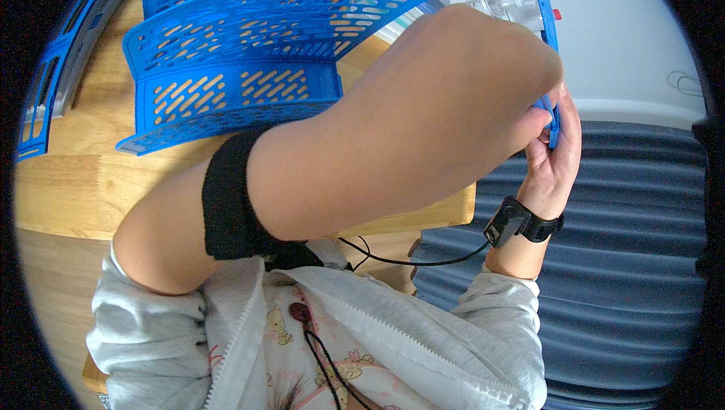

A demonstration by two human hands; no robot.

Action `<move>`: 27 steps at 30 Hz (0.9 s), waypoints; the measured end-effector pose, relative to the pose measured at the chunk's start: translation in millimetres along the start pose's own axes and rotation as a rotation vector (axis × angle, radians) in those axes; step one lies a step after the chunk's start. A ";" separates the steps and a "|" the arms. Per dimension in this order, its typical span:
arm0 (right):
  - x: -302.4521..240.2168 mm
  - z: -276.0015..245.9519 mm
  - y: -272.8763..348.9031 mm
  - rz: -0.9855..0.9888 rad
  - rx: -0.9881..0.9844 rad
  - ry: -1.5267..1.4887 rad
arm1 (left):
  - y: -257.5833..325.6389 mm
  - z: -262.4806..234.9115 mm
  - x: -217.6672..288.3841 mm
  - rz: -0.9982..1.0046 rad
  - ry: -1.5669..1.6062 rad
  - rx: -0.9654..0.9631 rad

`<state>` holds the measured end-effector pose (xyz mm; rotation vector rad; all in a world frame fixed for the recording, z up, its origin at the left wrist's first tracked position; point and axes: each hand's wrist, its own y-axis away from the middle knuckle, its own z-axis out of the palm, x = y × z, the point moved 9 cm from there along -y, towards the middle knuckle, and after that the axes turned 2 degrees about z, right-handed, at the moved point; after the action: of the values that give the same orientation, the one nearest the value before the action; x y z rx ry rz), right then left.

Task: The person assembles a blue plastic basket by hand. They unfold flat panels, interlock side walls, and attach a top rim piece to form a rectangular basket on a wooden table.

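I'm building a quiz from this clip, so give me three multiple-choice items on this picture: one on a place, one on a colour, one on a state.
1. Where does the slotted tray stack rest?
A. on a wooden table
B. on the grey ribbed mat
C. on the person's lap

2. What colour is the thin plastic panel that the hands hold?
A. red
B. blue
C. white

3. How do the two hands stand?
A. both flat on the table
B. one hanging idle
C. both pinching the panel's edge

Answers:
1 A, the wooden table shows under and through the slots.
2 B, it matches the trays.
3 C, the left hand and right hand meet at the panel's lower edge.
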<state>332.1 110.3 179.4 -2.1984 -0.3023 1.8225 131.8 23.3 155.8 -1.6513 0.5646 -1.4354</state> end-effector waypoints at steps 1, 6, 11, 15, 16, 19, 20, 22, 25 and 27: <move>-1.0 3.0 0.9 -0.008 -0.044 -0.005 | 0.2 -0.9 0.9 0.006 -0.006 0.010; -9.4 3.0 3.4 -0.060 -0.117 0.035 | 0.5 -1.8 2.9 0.018 -0.016 0.040; -18.9 5.9 -0.2 -0.053 -0.151 0.066 | -0.1 -1.5 4.3 0.051 -0.014 0.053; -17.2 -1.7 -14.3 -0.007 -0.075 0.073 | 0.7 -1.6 8.2 0.089 -0.034 0.055; -18.2 -2.7 -15.3 -0.016 -0.077 0.069 | 0.7 -3.2 8.8 0.094 -0.021 0.074; -18.5 -4.8 -10.6 0.003 -0.086 0.097 | 0.2 -4.3 7.8 0.089 -0.086 0.085; -23.4 4.5 -4.4 -0.032 -0.195 0.095 | 0.2 -3.0 7.4 0.080 -0.091 0.072; -28.5 10.7 8.7 -0.066 -0.247 0.193 | 1.5 -0.2 9.8 0.094 -0.126 0.048; -30.2 4.0 16.7 -0.024 -0.129 0.294 | 2.9 -3.3 10.0 0.097 -0.084 0.079; -27.3 0.8 17.4 0.001 -0.092 0.243 | 3.0 -3.5 9.9 0.097 -0.081 0.078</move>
<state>326.0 85.0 198.7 -2.4519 -0.3395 1.5480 131.3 12.8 158.9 -1.5910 0.5289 -1.2992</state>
